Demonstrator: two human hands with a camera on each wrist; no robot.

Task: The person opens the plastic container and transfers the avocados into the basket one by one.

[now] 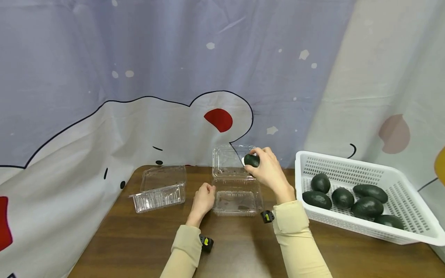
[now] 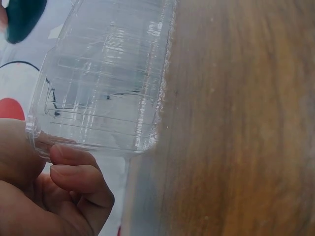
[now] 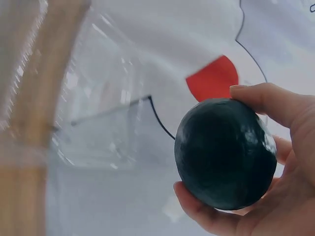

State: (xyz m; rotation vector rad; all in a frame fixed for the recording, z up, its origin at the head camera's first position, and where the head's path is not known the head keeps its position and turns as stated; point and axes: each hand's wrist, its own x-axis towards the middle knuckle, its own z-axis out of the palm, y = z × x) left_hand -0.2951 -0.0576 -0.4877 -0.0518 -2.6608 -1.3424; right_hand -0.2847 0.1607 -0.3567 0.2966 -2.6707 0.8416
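1. Two hands busy: right hand [image 1: 269,170] has its fingers wrapped round an avocado [image 1: 252,160], up over the open clamshell [image 1: 236,200] on the table [image 1: 139,239].
2. Left hand [image 1: 204,197] is curled, pinching the clamshell's left edge; its fingertips are hidden.
3. Basket [image 1: 410,231] is cut off at the right, five avocados showing.

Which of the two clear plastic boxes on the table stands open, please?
The box in front of the person, its lid upright behind it; the left-hand box is closed.
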